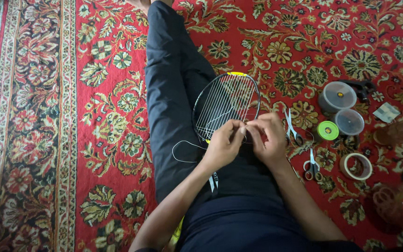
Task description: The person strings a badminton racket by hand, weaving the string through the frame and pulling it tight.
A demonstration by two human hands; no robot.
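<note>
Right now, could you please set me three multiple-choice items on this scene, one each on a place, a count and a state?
1. Where does the racket rest?
A on the person's lap
B on a table
C against a wall

2. How many scissors lie on the carpet?
A none
B two
C five

3. What are both hands doing?
A resting flat
B pinching the string
C holding tape

Key:
1 A, the frame lies over the legs.
2 B, scissors and scissors.
3 B, left hand and right hand meet with fingers on the string.
</note>
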